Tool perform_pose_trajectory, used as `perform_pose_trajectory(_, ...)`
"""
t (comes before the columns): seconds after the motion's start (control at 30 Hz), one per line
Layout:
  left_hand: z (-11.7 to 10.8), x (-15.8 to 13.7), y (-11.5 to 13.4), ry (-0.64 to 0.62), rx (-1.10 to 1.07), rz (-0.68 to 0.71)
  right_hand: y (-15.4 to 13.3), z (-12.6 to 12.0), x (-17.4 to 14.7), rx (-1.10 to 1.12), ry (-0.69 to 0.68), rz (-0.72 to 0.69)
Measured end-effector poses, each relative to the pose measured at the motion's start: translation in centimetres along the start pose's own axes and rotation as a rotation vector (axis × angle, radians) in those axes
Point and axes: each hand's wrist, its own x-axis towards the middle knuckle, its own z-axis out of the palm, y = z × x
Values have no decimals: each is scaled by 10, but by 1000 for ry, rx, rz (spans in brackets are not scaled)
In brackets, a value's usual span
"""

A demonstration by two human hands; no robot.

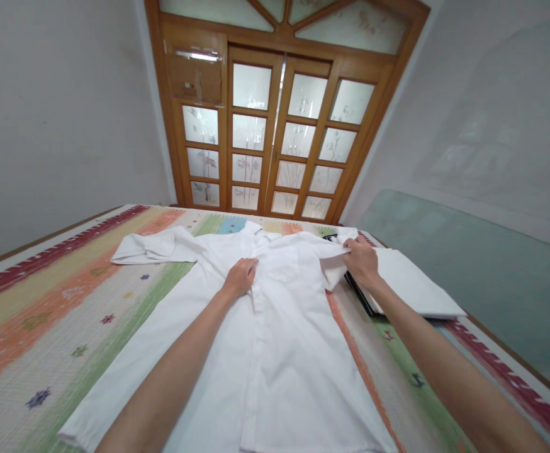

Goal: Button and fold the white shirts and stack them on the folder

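A white button-up shirt [294, 340] lies spread out, front side up, its collar towards the far edge and its hem towards me. My left hand [240, 277] is closed at the button placket on the chest, fingers curled against the fabric. On the right, my right hand [360, 259] pinches the shirt's short sleeve [334, 258], which is partly lifted and creased. The opposite sleeve [150, 247] stretches out flat to the left.
Under the shirt is a striped, patterned cloth [90, 321]. A folded white garment [411, 283] rests on a dark flat object [364, 299] beyond my right forearm. A pale green panel [468, 258] stands along the right. Wooden glass-paned doors [275, 126] are at the back.
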Motion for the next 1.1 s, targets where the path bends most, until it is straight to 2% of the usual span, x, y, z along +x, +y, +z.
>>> perform_pose_trajectory(0.07,-1,-1,3,-91,61,0,10,-3,16,-20,12,8)
perform_pose_trajectory(0.2,-6,-2,10,-201,133,30,9,-1,41,-59,-122,5)
perform_pose_trajectory(0.33,-13,-3,13,-244,81,32,-24,10,50,111,-170,-168)
perform_pose_trajectory(0.4,-14,-3,14,-247,73,15,-49,19,47,211,-251,-260)
perform_pose_trajectory(0.5,-12,-3,15,-152,98,-34,-93,39,34,299,-422,-392)
perform_pose_trajectory(0.6,-7,-3,14,28,158,-89,-134,64,14,280,-562,-534)
perform_pose_trajectory(0.7,-4,-2,13,181,236,-101,-162,86,-7,177,-634,-477)
perform_pose_trajectory(0.83,-7,-3,13,235,268,-91,-175,104,-21,160,-580,-297)
perform_pose_trajectory(1.1,-15,-9,17,290,217,-277,-171,106,-15,224,-557,-264)
